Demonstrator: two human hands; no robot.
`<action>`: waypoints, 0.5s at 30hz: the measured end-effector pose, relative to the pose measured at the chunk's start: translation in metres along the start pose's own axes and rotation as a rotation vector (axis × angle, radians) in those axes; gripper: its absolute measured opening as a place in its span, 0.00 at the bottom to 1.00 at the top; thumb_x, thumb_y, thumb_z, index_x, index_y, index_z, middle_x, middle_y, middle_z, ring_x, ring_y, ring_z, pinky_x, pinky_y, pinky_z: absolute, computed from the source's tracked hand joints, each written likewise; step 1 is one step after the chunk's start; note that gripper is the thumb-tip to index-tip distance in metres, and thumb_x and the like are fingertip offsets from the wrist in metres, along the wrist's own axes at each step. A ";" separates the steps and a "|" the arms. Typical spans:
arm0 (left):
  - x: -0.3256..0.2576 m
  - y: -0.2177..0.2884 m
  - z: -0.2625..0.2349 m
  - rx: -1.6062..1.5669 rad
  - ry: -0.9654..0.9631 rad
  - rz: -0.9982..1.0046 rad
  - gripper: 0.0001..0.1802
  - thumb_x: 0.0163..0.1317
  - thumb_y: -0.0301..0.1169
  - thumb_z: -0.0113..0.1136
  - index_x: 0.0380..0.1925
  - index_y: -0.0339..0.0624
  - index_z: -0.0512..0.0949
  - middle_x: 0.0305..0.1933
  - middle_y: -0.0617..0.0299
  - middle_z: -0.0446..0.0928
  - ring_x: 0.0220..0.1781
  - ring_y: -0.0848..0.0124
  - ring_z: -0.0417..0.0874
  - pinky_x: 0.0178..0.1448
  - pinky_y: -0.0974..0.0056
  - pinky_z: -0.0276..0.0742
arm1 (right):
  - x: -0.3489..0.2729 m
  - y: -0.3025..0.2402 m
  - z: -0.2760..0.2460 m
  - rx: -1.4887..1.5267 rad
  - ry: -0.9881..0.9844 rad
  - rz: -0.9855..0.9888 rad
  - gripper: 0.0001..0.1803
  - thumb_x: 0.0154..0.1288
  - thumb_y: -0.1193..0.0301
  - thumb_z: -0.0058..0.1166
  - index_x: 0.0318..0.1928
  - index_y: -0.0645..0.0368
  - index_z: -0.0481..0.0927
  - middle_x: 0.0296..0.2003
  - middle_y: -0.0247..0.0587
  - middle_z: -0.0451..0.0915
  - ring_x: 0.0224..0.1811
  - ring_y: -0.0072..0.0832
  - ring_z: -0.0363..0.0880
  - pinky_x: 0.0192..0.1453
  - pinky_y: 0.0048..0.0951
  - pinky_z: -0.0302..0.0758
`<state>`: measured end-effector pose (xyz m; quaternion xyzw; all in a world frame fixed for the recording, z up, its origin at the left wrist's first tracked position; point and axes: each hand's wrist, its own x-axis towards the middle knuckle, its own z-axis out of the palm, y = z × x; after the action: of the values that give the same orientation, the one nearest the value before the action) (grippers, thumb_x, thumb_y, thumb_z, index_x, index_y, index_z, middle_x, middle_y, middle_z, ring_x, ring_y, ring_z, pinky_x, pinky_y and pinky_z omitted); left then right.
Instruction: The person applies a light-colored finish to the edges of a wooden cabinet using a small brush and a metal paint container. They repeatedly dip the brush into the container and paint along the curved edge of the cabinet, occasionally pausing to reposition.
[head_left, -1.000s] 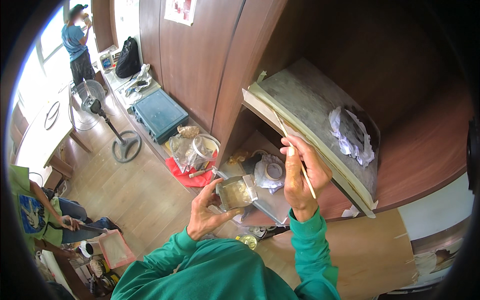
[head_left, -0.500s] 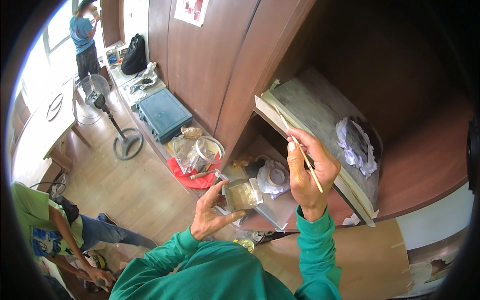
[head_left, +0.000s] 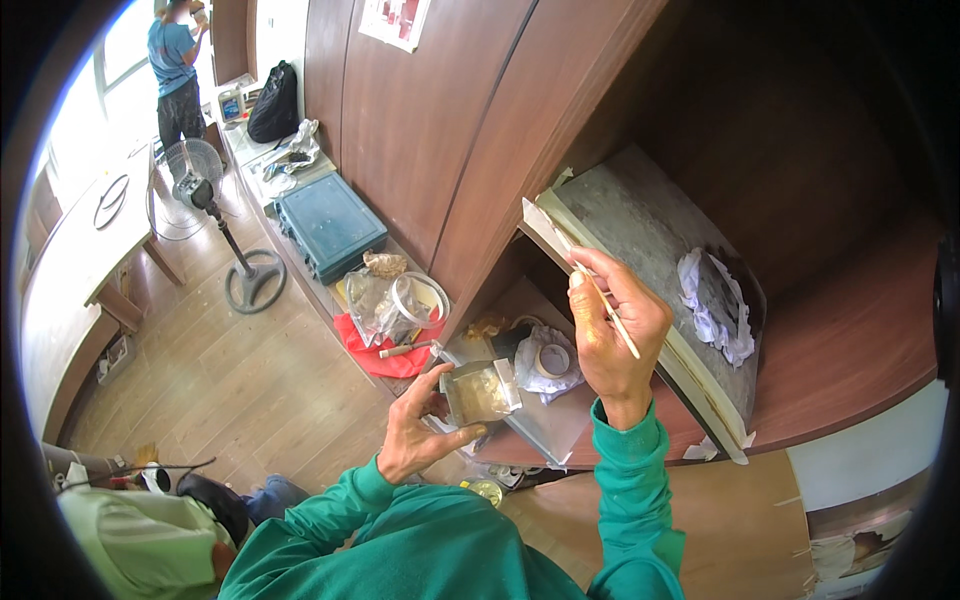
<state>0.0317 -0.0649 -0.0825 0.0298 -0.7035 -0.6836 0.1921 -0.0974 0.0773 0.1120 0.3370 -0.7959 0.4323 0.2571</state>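
My right hand (head_left: 625, 345) pinches a thin pale brush (head_left: 628, 342), its far end at the upper part of a shelf's pale front edge (head_left: 560, 218). Too fine to make out is the brush's tip. Masking tape strip (head_left: 540, 218) lines that edge. In my left hand (head_left: 412, 430) is a small clear box (head_left: 478, 392) with yellowish stuff inside, tilted toward me. On the grey shelf top (head_left: 625, 205) lies crumpled white paper (head_left: 735, 340). A tape roll (head_left: 552, 360) rests on more crumpled white material just beyond the box.
Leftward along the low ledge are a clear plastic tub (head_left: 418, 300), a red bag (head_left: 365, 345), a teal case (head_left: 330, 225) and a black backpack (head_left: 275, 105). A standing fan (head_left: 205, 190) is on the floor. One person (head_left: 175, 75) stands far left; another (head_left: 150, 540) bends at lower left.
The person at lower left has bent down and moved closer to me. My view has shifted slightly. Both my hands keep their holds, the brush still at the shelf edge.
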 end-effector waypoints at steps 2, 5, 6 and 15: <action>0.001 0.000 0.000 -0.003 0.002 0.006 0.48 0.40 0.36 0.83 0.64 0.39 0.72 0.40 0.59 0.79 0.33 0.72 0.80 0.40 0.64 0.80 | -0.001 -0.003 -0.004 -0.009 -0.001 0.006 0.11 0.61 0.80 0.60 0.46 0.63 0.85 0.35 0.47 0.87 0.31 0.31 0.85 0.36 0.28 0.79; 0.001 -0.002 0.001 -0.017 -0.001 -0.003 0.48 0.40 0.36 0.83 0.64 0.39 0.72 0.39 0.59 0.79 0.33 0.72 0.80 0.39 0.64 0.80 | 0.001 -0.003 0.000 -0.004 0.000 -0.017 0.12 0.61 0.80 0.60 0.46 0.63 0.85 0.35 0.47 0.87 0.31 0.31 0.85 0.37 0.28 0.79; 0.000 -0.002 0.002 -0.024 -0.002 -0.010 0.48 0.40 0.36 0.83 0.64 0.39 0.72 0.39 0.59 0.79 0.33 0.73 0.80 0.39 0.64 0.80 | 0.003 -0.002 0.003 0.001 0.000 -0.030 0.12 0.61 0.80 0.60 0.46 0.63 0.85 0.35 0.47 0.87 0.31 0.31 0.85 0.37 0.28 0.79; 0.000 -0.004 0.001 -0.026 0.005 0.004 0.48 0.40 0.37 0.83 0.64 0.39 0.72 0.39 0.59 0.79 0.33 0.72 0.80 0.39 0.64 0.80 | 0.003 -0.006 0.000 0.005 -0.007 -0.012 0.12 0.61 0.81 0.60 0.46 0.64 0.85 0.36 0.48 0.87 0.32 0.32 0.86 0.38 0.29 0.79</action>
<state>0.0309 -0.0639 -0.0865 0.0277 -0.6942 -0.6921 0.1958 -0.0951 0.0739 0.1170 0.3439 -0.7937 0.4315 0.2559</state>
